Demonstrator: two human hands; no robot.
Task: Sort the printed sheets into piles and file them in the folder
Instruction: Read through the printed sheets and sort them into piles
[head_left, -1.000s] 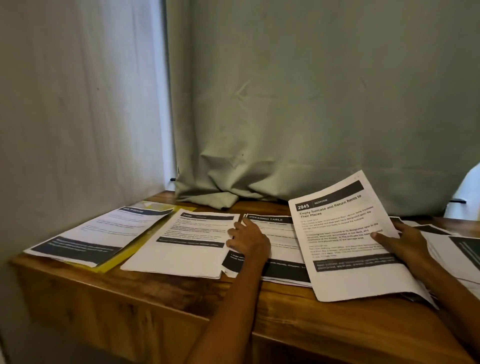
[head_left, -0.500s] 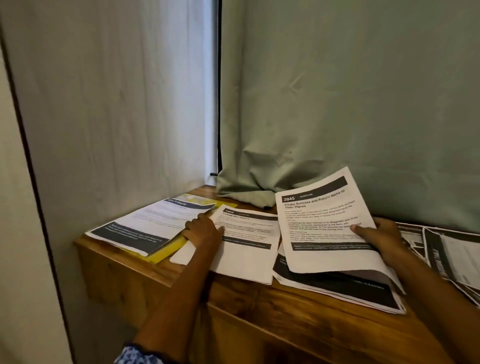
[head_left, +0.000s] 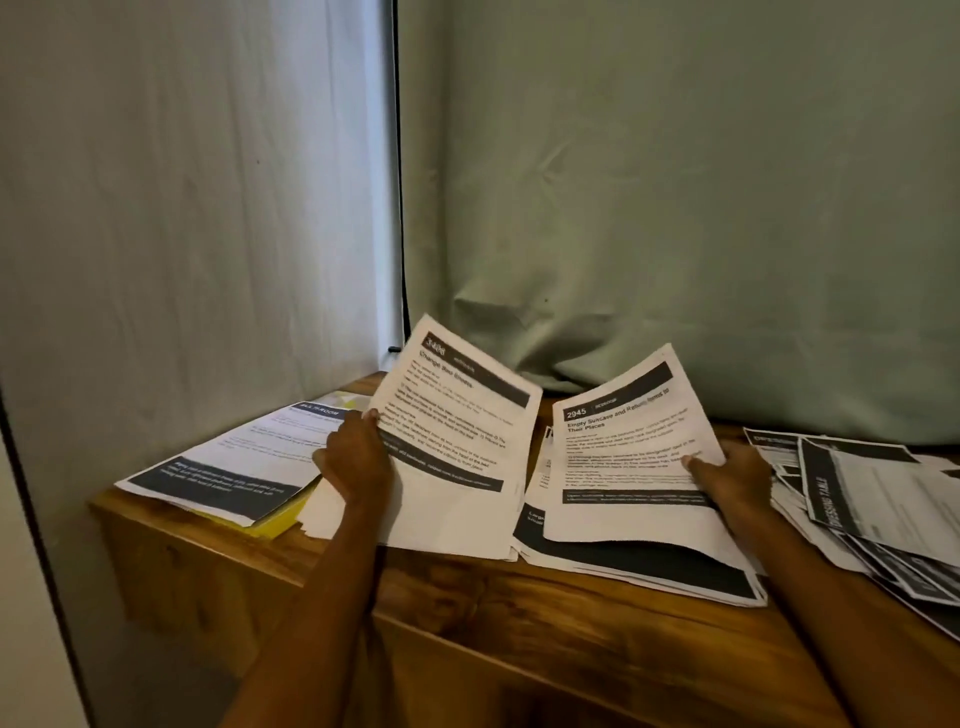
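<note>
- Left hand (head_left: 356, 460) grips the left edge of a printed sheet (head_left: 457, 415), thumb on its face, fingers curled behind; I see that sheet's top tilted up off its pile (head_left: 441, 525) on the wooden table (head_left: 597, 639)
- right hand (head_left: 737, 475) pinches the right edge of the sheet numbered 2945 (head_left: 623, 457), held above a dark-banded pile (head_left: 649, 571)
- yellow folder (head_left: 278, 522) lies mostly hidden under a far-left sheet (head_left: 234, 467); body text is too blurred for me to read; a loose heap (head_left: 872, 509) at the right is cut off by the frame
- half a second ago my left hand lay on the flat pile; now its top sheet is raised.
</note>
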